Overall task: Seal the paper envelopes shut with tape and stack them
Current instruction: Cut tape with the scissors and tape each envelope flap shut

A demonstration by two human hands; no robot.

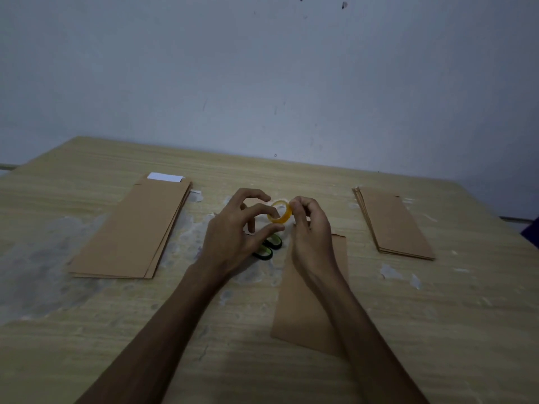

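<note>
A small yellow tape roll (279,212) is held above the table between both hands. My left hand (236,237) pinches its near-left side with thumb and forefinger, the other fingers spread. My right hand (310,228) grips the roll's right edge with curled fingers. Under my right forearm lies a single brown paper envelope (303,301), lengthwise toward me. A stack of brown envelopes (131,231) lies at the left, with a white slip (164,177) at its far end. A smaller stack of envelopes (392,223) lies at the right.
Scissors with green and black handles (268,247) lie on the wooden table (87,345) just below my left hand. The tabletop has worn, whitish patches. A plain wall stands behind the table's far edge.
</note>
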